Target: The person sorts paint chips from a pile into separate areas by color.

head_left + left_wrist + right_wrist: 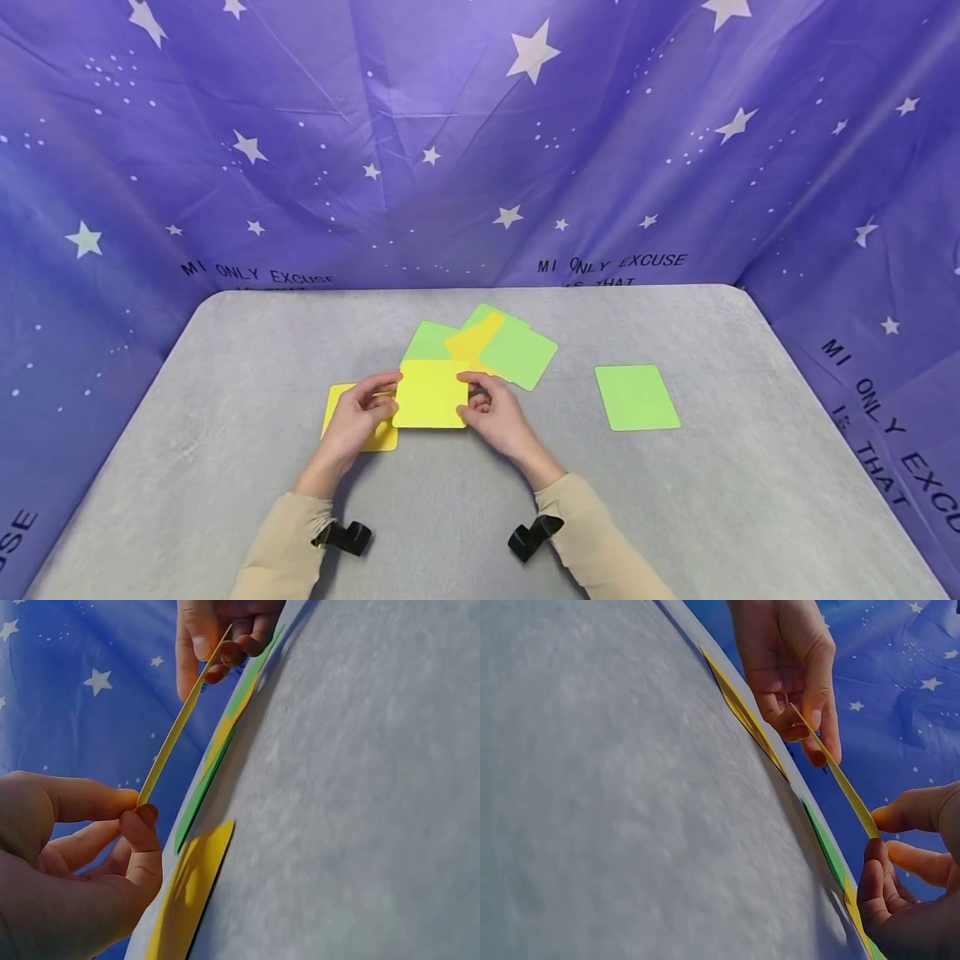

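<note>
A thin yellow card [431, 395] with rounded corners is held between both hands, raised above the table as the wrist views show. My left hand [357, 418] pinches its left edge between thumb and fingers. On the opposite edge, my right hand [497, 414] pinches it the same way. Another yellow card [382, 437] lies on the table, partly covered by my left hand. Just behind the held card is an overlapping pile with green cards [519, 354] and a yellow card [474, 339], some of it hidden.
One green card [637, 397] lies by itself on the right of the grey table [750, 500]. A purple-blue cloth [450, 125] with white stars hangs behind and along the sides. Black bands [348, 537] are worn on both wrists over beige sleeves.
</note>
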`<action>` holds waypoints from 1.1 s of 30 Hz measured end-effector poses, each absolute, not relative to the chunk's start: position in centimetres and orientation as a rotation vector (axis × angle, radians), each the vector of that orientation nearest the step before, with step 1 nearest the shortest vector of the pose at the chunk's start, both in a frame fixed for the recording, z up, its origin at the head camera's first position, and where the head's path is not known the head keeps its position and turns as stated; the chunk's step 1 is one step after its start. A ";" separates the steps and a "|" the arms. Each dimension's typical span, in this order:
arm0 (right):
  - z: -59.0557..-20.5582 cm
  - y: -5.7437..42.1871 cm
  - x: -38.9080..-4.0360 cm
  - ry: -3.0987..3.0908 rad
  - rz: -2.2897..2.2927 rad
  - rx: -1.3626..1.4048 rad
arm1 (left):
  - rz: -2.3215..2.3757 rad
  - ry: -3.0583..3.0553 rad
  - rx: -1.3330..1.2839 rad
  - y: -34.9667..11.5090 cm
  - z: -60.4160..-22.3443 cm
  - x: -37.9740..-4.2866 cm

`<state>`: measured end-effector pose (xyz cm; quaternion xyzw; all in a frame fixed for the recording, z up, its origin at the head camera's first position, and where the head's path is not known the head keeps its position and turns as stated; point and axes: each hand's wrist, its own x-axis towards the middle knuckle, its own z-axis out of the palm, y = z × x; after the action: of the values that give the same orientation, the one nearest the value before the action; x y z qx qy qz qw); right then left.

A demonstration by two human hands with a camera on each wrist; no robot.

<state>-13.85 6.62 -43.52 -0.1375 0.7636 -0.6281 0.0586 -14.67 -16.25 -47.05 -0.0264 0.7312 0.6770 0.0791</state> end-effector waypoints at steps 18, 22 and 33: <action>-47.6 3.8 -14.9 2.388 -1.833 -0.528 | 1.872 2.353 -0.090 -19.4 -46.6 -13.7; -47.7 3.3 -15.0 2.395 -1.809 -0.556 | 1.860 2.349 -0.080 -19.9 -46.4 -13.6; -47.9 2.0 -14.9 2.396 -1.729 -0.579 | 1.801 2.434 -0.048 -21.6 -46.8 -12.8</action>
<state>-14.94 1.97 -47.87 -0.1918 0.7942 -0.5729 0.0654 -12.84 -21.60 -46.82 -0.0160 0.8025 0.5938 0.0569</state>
